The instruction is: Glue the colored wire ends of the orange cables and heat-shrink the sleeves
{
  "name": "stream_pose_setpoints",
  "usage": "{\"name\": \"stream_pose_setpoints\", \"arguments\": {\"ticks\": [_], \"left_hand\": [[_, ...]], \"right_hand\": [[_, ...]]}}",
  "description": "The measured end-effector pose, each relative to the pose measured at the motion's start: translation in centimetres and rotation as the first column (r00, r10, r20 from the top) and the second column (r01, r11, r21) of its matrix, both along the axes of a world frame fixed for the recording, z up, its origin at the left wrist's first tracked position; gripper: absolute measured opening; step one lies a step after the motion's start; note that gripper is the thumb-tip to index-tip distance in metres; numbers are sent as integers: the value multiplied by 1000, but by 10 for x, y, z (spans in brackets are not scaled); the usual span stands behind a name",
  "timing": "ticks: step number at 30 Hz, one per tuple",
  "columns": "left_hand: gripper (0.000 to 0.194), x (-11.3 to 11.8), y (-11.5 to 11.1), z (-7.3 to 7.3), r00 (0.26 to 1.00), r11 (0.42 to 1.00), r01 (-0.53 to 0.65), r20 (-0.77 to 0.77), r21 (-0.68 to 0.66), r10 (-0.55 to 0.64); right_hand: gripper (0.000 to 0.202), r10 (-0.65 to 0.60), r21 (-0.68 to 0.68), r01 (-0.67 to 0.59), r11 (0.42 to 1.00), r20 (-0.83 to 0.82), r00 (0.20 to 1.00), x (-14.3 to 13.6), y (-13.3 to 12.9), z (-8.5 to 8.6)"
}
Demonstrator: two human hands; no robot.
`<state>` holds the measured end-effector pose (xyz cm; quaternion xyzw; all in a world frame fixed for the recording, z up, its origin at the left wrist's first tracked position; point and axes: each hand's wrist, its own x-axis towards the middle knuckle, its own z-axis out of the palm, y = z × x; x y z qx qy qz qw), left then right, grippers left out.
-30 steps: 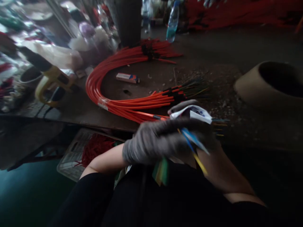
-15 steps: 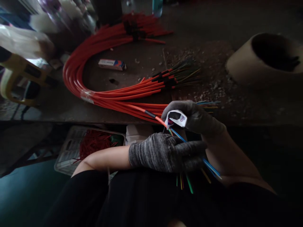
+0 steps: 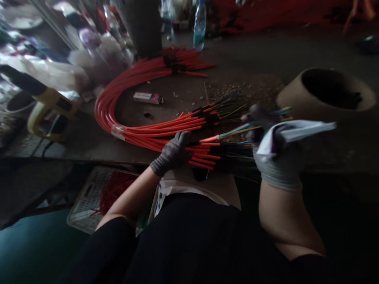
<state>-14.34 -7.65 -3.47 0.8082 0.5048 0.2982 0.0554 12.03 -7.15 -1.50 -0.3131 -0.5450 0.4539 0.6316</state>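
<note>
Orange cables [image 3: 102,106] lie on the workbench in a U-shaped bundle, their stripped wire ends pointing right. My left hand [image 3: 174,152], in a grey knit glove, is closed around one orange cable at the front strand of the bundle. That cable's coloured wires [image 3: 237,129], green, white and yellow among them, fan out to the right. My right hand [image 3: 266,126], gloved and blurred, is closed on these wires. A white, flattened, sheet-like piece [image 3: 308,129] is curled about the fingers of that hand; its kind is unclear.
A small printed carton [image 3: 147,98] lies inside the U. To the right stands a wide cardboard tube [image 3: 291,92], to the left a yellow-and-black power tool [image 3: 49,112]. A plastic bottle [image 3: 199,31] is at the back. Below the bench edge sits a crate [image 3: 84,203] with red scraps.
Both hands have risen from my lap to the bench. The left has moved left onto the cable, the right away to the right with the wires. The view has tilted up.
</note>
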Motion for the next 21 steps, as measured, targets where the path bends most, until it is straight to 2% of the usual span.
{"name": "stream_pose_setpoints", "arguments": {"ticks": [2,4,7,10,11,13,15,17,18,21], "left_hand": [[27,0,2,-14,996,994,-83,-34,78,86],[16,9,1,-16,998,988,-56,-31,147,61],[16,30,2,-2,997,984,70,25,161,-75],[24,51,11,12,983,980,166,60,107,-173],[31,55,15,13,982,981,184,31,68,-186],[43,60,27,10,975,978,191,-99,-83,-199],[40,60,43,5,946,958,140,-252,-249,-204],[35,60,62,3,920,955,61,-355,-289,-166],[38,62,71,4,912,965,35,-386,-261,-138],[50,72,92,17,882,982,-3,-462,-190,-87]], "right_hand": [[38,-53,45,63,997,-198,979,-2,9,11],[37,-59,28,73,997,-337,939,-5,13,17],[28,1,-34,-17,999,-422,907,-7,12,14],[23,19,-123,-93,988,-502,865,2,9,3],[23,-6,-165,-93,982,-518,856,10,8,-1],[22,-110,-218,-11,976,-535,837,31,4,-8],[22,-215,-211,120,970,-522,825,50,1,-12],[23,-246,-161,191,968,-477,844,57,0,-16],[23,-221,-143,175,974,-441,870,54,1,-18],[26,-45,-178,-22,984,-361,931,21,16,-28]]}}
